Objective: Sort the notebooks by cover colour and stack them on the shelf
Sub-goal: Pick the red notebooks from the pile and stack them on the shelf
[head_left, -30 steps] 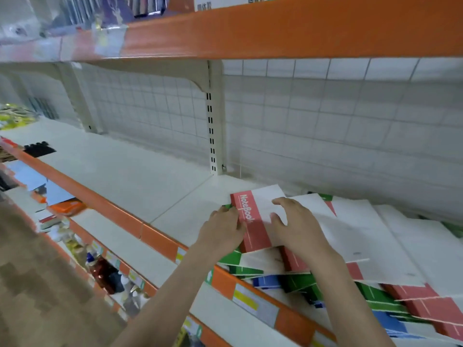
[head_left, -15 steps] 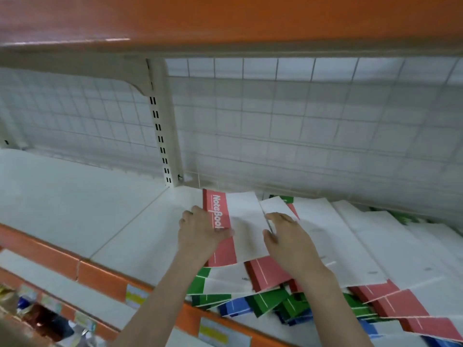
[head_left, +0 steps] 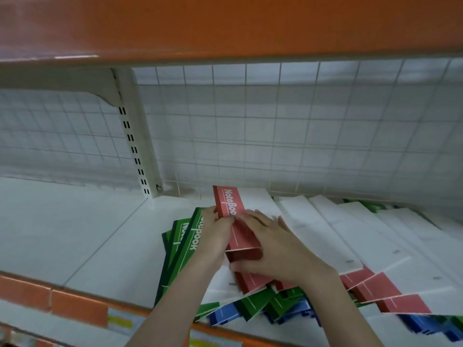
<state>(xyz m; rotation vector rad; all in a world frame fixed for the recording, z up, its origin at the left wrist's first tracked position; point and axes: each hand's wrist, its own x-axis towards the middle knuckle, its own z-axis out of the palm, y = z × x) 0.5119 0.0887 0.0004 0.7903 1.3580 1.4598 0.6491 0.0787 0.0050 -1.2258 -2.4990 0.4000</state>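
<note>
A loose heap of red, green and blue notebooks (head_left: 370, 286) lies spread over the right half of the white shelf (head_left: 75, 234). On top sits a red notebook (head_left: 240, 236) marked "NoteBook". My left hand (head_left: 215, 236) grips its left edge, thumb on the red cover. My right hand (head_left: 273, 249) lies over its white part with fingers spread, its thumb under the near corner. Two green notebooks (head_left: 183, 241) show just left of my left hand, partly under it.
A wire grid back panel (head_left: 275, 136) closes the rear of the shelf. A slotted upright post (head_left: 136, 149) stands left of the heap. The orange shelf above (head_left: 225, 23) overhangs close overhead. An orange front rail (head_left: 75, 304) with price tags runs along the near edge.
Both hands have drawn the red notebook nearer and closed in on it. Two green notebooks now show at the left of the heap. The view has moved closer.
</note>
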